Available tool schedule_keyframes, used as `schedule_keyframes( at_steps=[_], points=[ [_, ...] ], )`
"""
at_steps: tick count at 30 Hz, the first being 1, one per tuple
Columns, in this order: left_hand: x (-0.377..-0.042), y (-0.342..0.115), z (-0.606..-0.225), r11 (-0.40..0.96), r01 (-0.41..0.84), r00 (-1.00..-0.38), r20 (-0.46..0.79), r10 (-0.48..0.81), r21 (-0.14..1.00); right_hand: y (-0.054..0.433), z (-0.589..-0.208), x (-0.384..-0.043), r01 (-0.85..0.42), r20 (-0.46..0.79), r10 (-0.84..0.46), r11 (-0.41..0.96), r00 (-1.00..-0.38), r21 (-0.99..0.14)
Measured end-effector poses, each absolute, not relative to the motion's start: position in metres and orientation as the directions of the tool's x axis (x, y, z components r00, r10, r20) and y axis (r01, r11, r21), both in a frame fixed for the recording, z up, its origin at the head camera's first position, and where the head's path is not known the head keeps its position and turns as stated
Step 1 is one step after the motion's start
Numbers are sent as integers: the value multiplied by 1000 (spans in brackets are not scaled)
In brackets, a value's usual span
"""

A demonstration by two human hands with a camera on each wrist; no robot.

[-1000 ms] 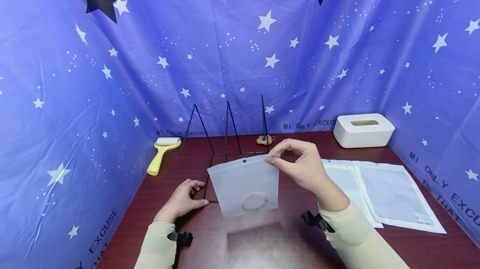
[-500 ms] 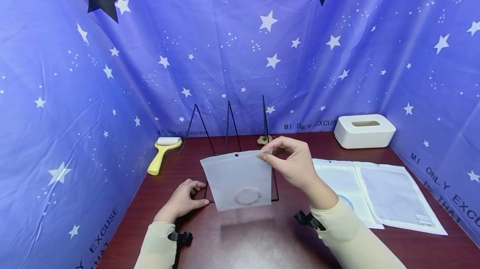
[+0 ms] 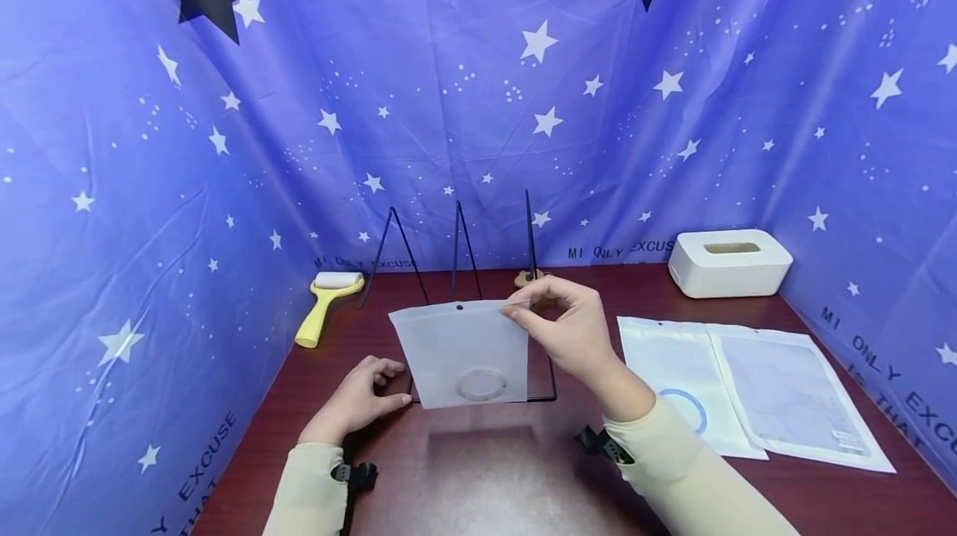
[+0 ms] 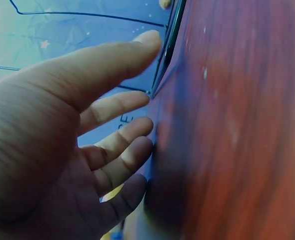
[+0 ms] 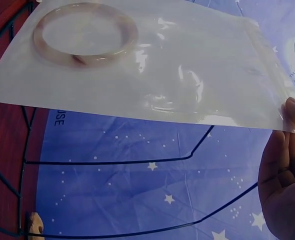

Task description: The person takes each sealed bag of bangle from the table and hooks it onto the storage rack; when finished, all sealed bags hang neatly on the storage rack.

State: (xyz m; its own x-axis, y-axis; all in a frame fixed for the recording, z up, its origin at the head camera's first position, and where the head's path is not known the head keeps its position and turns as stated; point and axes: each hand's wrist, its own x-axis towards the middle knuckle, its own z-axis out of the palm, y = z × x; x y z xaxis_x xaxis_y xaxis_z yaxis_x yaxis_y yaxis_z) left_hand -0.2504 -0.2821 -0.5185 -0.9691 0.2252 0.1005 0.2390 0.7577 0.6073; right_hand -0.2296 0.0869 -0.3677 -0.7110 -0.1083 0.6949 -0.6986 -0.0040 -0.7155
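My right hand (image 3: 571,328) pinches the top right corner of a frosted zip bag (image 3: 449,345) between thumb and fingers. Inside the bag, near its bottom, sits a pale bangle (image 5: 87,60) with brownish patches. The bag hangs in front of a black wire rack (image 3: 546,397) with upright pointed dividers and covers part of its base in the head view. My left hand (image 3: 362,399) rests on the table at the rack's front left corner, fingers loosely bent. Its thumb tip and fingertips lie right at the base wire, as the left wrist view shows.
Two more flat zip bags lie on the right; the nearer one (image 3: 658,353) holds a blue ring (image 3: 701,411), and the other (image 3: 785,386) overlaps its edge. A white tissue box (image 3: 728,270), a yellow-handled lint roller (image 3: 317,316) and a small wooden piece (image 3: 528,278) stand toward the back.
My right hand has carried the bag left and slightly up, bringing it over the rack's base. The blue ring on the right has come into view. My left hand has stayed by the rack.
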Motion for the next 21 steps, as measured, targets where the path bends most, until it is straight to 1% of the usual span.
schedule_keyframes(
  at_steps=[8, 15, 21],
  points=[
    [-242, -298, -514, 714, 273, -962, 173, 212, 644, 81, -369, -231, -705, 704, -104, -25, -703, -708],
    [-230, -312, -506, 706, 280, -958, 230, 169, 650, 75, -371, -234, -709, 709, -105, -44, -697, -704],
    [-218, -317, -496, 661, 307, -949, 277, 153, 685, 69, -373, -237, -708, 710, -99, -59, -697, -704]
  ],
)
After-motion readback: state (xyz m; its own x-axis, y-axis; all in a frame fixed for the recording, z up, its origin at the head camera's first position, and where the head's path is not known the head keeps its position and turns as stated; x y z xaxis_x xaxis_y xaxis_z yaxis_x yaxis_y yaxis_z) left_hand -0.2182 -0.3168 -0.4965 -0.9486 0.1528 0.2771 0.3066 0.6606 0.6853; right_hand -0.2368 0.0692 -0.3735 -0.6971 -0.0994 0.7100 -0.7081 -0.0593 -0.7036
